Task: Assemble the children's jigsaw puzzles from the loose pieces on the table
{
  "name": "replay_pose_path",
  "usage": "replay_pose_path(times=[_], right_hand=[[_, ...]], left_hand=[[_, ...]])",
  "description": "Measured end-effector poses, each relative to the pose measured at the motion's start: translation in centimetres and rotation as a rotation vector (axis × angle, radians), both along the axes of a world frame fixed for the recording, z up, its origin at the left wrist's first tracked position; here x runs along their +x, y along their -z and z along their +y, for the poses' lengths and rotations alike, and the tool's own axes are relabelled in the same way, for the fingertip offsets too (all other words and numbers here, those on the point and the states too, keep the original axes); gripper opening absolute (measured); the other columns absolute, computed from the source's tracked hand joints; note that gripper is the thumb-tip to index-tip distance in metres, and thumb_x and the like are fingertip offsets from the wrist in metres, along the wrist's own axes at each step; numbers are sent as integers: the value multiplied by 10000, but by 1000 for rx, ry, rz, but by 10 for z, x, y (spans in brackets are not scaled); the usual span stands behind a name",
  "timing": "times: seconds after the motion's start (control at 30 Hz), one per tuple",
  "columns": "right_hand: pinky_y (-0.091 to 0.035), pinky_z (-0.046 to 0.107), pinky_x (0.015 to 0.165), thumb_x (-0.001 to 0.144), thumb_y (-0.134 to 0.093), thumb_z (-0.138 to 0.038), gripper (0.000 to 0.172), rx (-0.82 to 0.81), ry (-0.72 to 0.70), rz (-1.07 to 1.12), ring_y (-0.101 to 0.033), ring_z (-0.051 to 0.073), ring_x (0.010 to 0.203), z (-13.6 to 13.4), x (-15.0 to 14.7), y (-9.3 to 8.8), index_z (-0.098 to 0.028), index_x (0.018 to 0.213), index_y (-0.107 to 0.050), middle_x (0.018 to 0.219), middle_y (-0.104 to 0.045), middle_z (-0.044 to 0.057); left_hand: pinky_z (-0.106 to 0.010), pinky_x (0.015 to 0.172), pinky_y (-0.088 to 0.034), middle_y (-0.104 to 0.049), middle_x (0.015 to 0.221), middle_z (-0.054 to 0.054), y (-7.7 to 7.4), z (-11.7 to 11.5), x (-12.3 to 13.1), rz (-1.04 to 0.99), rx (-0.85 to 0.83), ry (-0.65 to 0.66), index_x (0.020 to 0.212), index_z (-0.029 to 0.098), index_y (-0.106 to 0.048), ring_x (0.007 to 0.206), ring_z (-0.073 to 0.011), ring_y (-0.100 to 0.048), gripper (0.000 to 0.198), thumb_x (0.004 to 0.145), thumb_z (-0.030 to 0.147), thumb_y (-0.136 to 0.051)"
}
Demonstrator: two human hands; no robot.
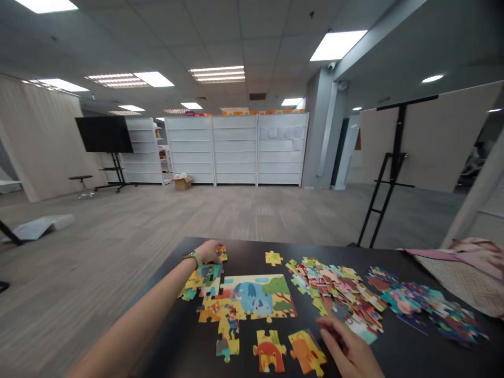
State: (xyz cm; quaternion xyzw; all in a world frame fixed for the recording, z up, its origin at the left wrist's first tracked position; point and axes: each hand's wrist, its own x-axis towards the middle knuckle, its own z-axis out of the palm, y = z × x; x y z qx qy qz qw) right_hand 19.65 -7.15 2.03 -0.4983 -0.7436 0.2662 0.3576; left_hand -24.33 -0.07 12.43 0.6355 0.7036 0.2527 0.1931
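My left hand [208,251], with a watch at its wrist, reaches to the table's far left. Its fingers are closed at the edge of a small puzzle piece [222,254]. Below it lies a group of loose pieces [208,273]. At the centre sits a partly joined jigsaw puzzle [252,299] showing blue elephants and a tree. My right hand [348,344] rests at the near right, fingers loosely bent and apart, holding nothing. Just left of it lies an orange and yellow piece [307,352], and further left a piece with a red animal face [270,352].
A yellow piece [273,258] lies alone near the far edge of the dark table [244,249]. Right of the puzzle spreads a heap of pieces [334,283], then a darker, colourful heap [433,310]. A pink cloth bag [460,268] lies at the right edge.
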Motion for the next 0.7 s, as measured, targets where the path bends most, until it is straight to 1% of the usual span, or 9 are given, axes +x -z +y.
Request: replay_pose_path(times=[0.1,0.17,0.27,0.37,0.43,0.5,0.57,0.63,0.7], right_hand=[[-567,311,770,908,-559,-558,366,-43,9,68,-710,248,840,-10,-6,-13,-253,1020,-728,954,-769,74],[-561,319,772,894,-587,-582,403,-100,-5,184,-701,254,890,-16,-17,-22,-243,1067,-718,987,-756,84],[-560,301,671,862,-642,-616,556,-252,-164,415,-693,235,870,-26,-45,-36,-256,1286,-620,1060,-730,85],[-473,245,507,866,-641,-634,560,-343,-282,515,-596,148,624,-35,-66,-43,-239,1261,-597,921,-690,42],[-418,222,483,856,-655,-635,559,-373,-278,505,-516,114,560,-37,-67,-42,-233,1237,-576,820,-639,-2],[-383,208,481,822,-695,-621,604,-433,-285,440,-502,115,568,-34,-58,-37,-240,1261,-530,759,-591,-37],[-371,208,480,810,-700,-606,573,-475,-303,329,-506,127,579,-27,-46,-32,-242,1222,-538,708,-539,-58],[-415,236,524,821,-672,-589,492,-412,-277,224,-534,148,616,-15,-37,-31,-239,1158,-588,711,-536,-48],[-463,284,608,823,-651,-567,465,-273,-193,141,-565,178,667,-3,-31,-32,-229,1143,-642,727,-558,-28]], left_hand=[[-412,856,-577,-653,1199,-71,-7,-16,22,-144,99,36,1201,174,-632,999,-229,-669,265,1008,355,-635],[-336,811,-561,-680,1004,-36,0,-40,58,-263,189,64,1035,173,-626,915,-209,-680,184,1005,349,-583],[-258,678,-536,-647,819,8,27,-91,131,-420,254,135,905,209,-519,761,-174,-673,198,937,385,-605],[-231,584,-481,-590,704,38,54,-138,185,-672,292,228,808,234,-452,637,-152,-617,245,882,384,-631],[-286,726,-519,-668,846,-8,62,-156,194,-547,294,231,897,225,-548,787,-196,-658,153,855,311,-667],[-381,946,-485,-699,1132,-57,62,-164,184,-304,252,282,1083,239,-631,1053,-275,-644,335,776,253,-762],[-446,1076,-397,-651,1318,-53,59,-167,169,-117,192,358,1190,274,-656,1222,-324,-569,500,723,219,-828],[-449,1093,-374,-661,1312,-25,57,-167,158,-40,152,395,1177,288,-680,1229,-308,-562,440,770,197,-819],[-423,1079,-385,-684,1264,-4,57,-165,153,-30,151,386,1167,284,-684,1195,-276,-574,381,822,167,-794]])
